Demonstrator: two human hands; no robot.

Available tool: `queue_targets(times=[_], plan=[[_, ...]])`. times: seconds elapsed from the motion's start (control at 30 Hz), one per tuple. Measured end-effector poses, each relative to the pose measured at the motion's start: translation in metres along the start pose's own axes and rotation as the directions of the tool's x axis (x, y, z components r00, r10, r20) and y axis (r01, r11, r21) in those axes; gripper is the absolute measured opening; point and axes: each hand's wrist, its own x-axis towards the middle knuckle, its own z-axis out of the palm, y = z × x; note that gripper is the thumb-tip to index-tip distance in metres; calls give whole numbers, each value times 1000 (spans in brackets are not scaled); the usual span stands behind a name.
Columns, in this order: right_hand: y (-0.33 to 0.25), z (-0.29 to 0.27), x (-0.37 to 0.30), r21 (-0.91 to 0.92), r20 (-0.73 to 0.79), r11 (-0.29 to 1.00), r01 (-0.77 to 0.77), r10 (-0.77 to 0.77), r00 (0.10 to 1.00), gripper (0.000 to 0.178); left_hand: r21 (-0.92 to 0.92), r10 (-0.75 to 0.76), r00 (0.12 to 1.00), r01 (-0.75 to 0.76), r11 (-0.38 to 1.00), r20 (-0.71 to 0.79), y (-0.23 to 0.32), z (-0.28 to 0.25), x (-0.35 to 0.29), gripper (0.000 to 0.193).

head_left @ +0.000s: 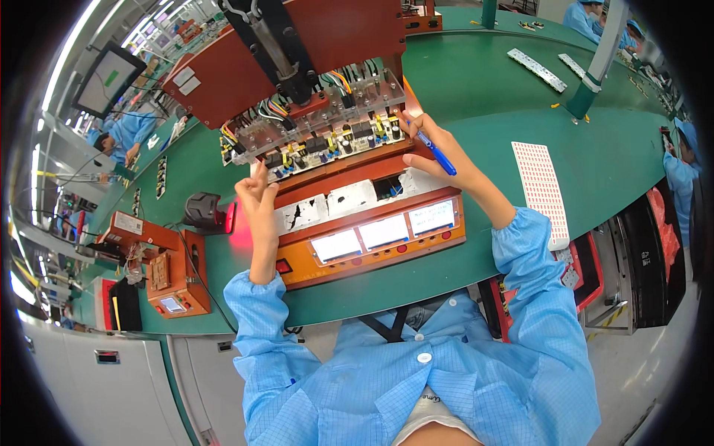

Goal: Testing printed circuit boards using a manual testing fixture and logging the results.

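Observation:
A long circuit board (327,154) with many upright parts lies in the red test fixture (357,165), under a clear plate (320,119) fitted with pins and coloured wires. At its left end is my left hand (257,199), fingertips closed on the board's edge. My right hand (445,152) reaches the opposite end, its index finger and thumb apart beside the board's edge. A blue marker pen (435,152) is tucked in that hand and slants down toward the wrist. Three lit screens (384,232) sit on the fixture's orange front panel, below both hands.
A black barcode scanner (210,213) glows red left of my left hand. Farther left stands an orange box (178,279) with a small screen. A sheet of red-marked labels (541,189) lies right on the green table (476,97). White board strips (537,70) lie beyond. Co-workers sit around.

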Motion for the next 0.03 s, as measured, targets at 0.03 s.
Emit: queue_targets(times=[0.03], plan=[[2, -2, -2, 36, -5, 999, 5, -5, 1000, 32, -56, 22, 1000, -21, 998, 14, 2, 0, 3, 25]])
